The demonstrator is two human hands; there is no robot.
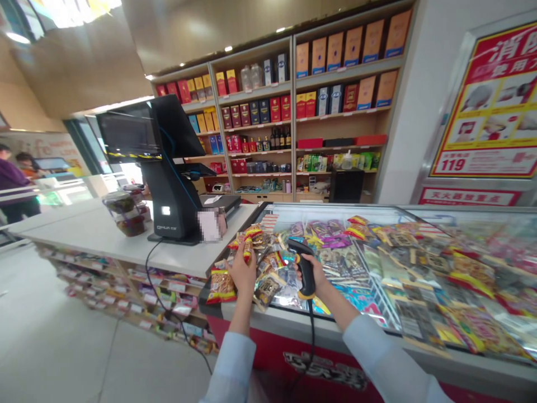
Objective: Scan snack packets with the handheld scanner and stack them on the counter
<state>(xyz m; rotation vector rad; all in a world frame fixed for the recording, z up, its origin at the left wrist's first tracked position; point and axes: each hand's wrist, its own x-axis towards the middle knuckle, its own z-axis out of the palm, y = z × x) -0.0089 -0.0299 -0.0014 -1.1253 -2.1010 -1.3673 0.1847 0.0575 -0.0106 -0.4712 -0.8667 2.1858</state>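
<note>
Atop the glass-topped case point(272, 350), the left hand point(243, 271), half open with its hold unclear, touches piled shiny red-and-yellow packets point(254, 230), while the right hand point(318, 273) wraps a black-and-yellow scanner point(307, 282).

"119" and "使用" are printed on the red wall poster point(489, 137); "灭火器放置点" is marked on the plate point(470, 197) below. "QIHUA" is apparently shown on the terminal stand point(174, 193). "life" is displayed on the far wall point(44, 145).

Packs point(221, 286) lie on the freezer point(272, 348); from the scanner point(307, 277), the till point(168, 168) on its counter point(84, 215) stands at ten o'clock, shelves point(292, 84) at twelve, poster point(489, 109) at two.
</note>
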